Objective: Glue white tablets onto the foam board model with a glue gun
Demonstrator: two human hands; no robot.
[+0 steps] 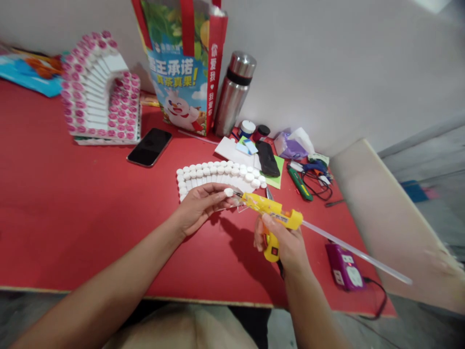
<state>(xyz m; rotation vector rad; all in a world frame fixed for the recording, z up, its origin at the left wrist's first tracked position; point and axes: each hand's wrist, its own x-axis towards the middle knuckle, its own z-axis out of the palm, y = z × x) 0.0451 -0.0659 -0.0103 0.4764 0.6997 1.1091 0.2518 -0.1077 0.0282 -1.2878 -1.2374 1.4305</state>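
My right hand [281, 237] grips a yellow hot glue gun [271, 208], with a long clear glue stick [358, 252] running out of its back end. The gun's nozzle points left and meets a small white round piece [228, 192] pinched between the fingertips of my left hand [201, 206]. Beyond my left hand lies a curved white model part [203, 180], edged with rows of similar white rounds [218, 169]. My left hand hides part of its near side.
At the back left stands a model covered in pink and white rounds [103, 97]. A phone [149, 147], a printed bag [181, 72], a steel flask [236, 92], a black object [268, 159], a green tool [300, 183] and a purple box [345, 266] with a cord share the red table [90, 213].
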